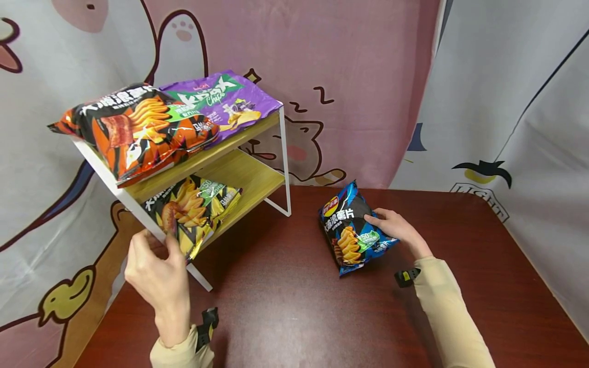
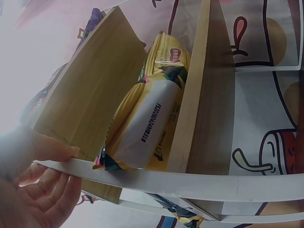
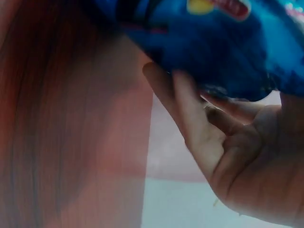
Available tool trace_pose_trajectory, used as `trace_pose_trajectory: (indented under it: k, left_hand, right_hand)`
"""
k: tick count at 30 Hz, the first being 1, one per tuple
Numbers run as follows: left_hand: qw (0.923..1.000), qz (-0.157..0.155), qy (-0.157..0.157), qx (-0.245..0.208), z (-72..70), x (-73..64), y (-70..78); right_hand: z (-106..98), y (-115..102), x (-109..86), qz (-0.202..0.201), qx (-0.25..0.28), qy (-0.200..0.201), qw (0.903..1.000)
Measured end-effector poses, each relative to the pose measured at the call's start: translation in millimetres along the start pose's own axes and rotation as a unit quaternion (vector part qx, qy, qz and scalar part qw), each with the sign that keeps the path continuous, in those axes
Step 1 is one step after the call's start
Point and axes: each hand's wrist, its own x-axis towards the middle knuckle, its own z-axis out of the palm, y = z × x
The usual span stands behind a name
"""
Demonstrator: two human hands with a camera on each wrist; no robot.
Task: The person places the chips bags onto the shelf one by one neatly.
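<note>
In the head view my left hand pinches the white front post of a two-tier wooden shelf; the left wrist view shows thumb and fingers around that white frame. My right hand grips a blue and black bag of chips by its right edge, with the bag tilted over the table. In the right wrist view the blue bag rests against the fingers. A yellow and black chip bag lies on the lower tier, close to my left hand.
On the top tier lie an orange and black chip bag and, behind it, a purple chip bag. The shelf stands at the left of a dark red-brown table. A printed cartoon curtain hangs behind.
</note>
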Motion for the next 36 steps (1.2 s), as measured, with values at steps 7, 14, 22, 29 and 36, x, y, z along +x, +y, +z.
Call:
trace_pose_trajectory:
  k: [7, 14, 22, 29, 36]
  left_hand:
    - [1.0, -0.001, 0.0, 0.001, 0.3, -0.5, -0.3]
    - [1.0, 0.005, 0.004, 0.001, -0.1, -0.4, -0.6]
    - [1.0, 0.003, 0.002, 0.003, 0.3, -0.9, -1.1]
    - [1.0, 0.005, 0.003, 0.0, 0.6, -1.2, -1.4]
    - [1.0, 0.008, 0.004, -0.002, 0.7, -1.4, -1.6]
  right_hand:
    - [-3.8, 11.9, -6.8, -0.018, -0.085, 0.045, 0.9952]
    - [-1.9, 8.0, -18.9, -0.053, -0.099, 0.084, 0.9902]
    - [11.9, -4.8, -34.5, -0.04, -0.126, 0.112, 0.9849]
    - [28.3, -13.3, -37.9, -0.025, -0.14, 0.096, 0.9851]
    - [38.9, -6.6, -33.9, -0.011, -0.159, 0.096, 0.9825]
